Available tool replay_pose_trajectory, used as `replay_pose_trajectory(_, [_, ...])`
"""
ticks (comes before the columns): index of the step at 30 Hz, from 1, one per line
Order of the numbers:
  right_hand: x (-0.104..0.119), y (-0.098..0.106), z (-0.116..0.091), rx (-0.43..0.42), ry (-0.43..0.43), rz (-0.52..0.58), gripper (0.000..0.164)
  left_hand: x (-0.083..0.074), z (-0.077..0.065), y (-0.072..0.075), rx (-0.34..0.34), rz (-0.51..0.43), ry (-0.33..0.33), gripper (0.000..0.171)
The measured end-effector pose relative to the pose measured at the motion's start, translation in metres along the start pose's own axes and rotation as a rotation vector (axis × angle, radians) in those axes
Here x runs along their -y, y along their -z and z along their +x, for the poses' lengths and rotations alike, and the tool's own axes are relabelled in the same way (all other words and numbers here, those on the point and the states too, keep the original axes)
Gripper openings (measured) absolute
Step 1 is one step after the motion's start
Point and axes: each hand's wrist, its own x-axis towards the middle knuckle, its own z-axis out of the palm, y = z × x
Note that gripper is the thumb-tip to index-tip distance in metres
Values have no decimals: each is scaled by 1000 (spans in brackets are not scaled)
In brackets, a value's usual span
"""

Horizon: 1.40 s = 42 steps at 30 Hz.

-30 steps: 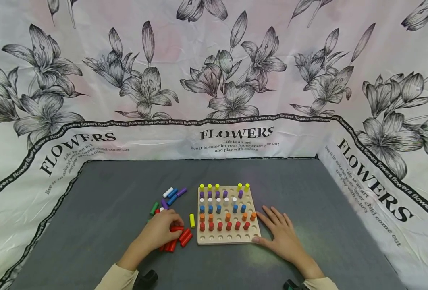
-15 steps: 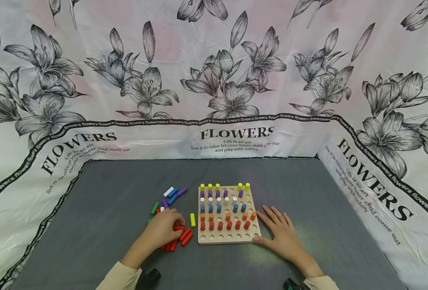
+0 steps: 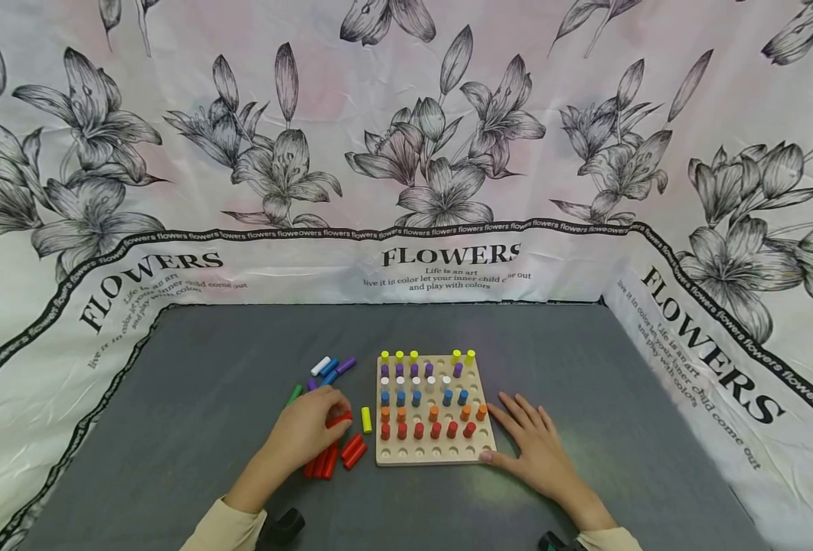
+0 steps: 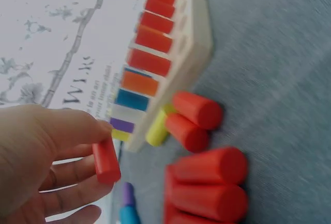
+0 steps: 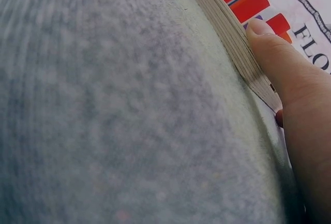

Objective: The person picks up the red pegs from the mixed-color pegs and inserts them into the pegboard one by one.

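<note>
Red peg [image 4: 107, 161] is pinched in the left hand [image 3: 303, 430], thumb against fingers, near the loose red pegs [image 3: 321, 465] left of the wooden pegboard [image 3: 436, 462]. Right hand [image 3: 537, 453] is spread wide, thumb at the board's near right corner, fingertips at its right edge. Yellow peg [image 3: 367, 420] lies in the gap between left hand and board. Grey tabletop [image 3: 537, 344] runs from board's far edge to the backdrop [image 3: 324, 264]. Print: "FLOWERS" three times, "Life is an art" under the middle one; black border [image 3: 351, 233] repeats "flowers".
</note>
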Motion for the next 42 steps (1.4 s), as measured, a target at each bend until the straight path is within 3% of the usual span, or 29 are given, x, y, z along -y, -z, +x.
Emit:
replay_pose_trajectory(6, [0,0,1,-12,4,-5,82,-13,-1,10,-60,-69,-19,16])
replay_pose_trajectory(11, [0,0,0,-1,-2,-10,83,-26,-2,13,-70,-130,-33,16])
replay_pose_trajectory(21, [0,-1,1,1,-5,-3,83,-47,2,13,-15,-245,-105,12])
replay_pose_trajectory(27, [-1,-2,0,-5,-3,-1,83,-60,10,12,-17,-298,-155,11])
replay_pose_trajectory(33, [0,-2,0,-4,0,6,83,-77,19,11,41,-375,-201,11])
replay_pose_trajectory(42, [4,0,-2,-30,20,-1,80,-99,33,-5,124,-436,-317,13])
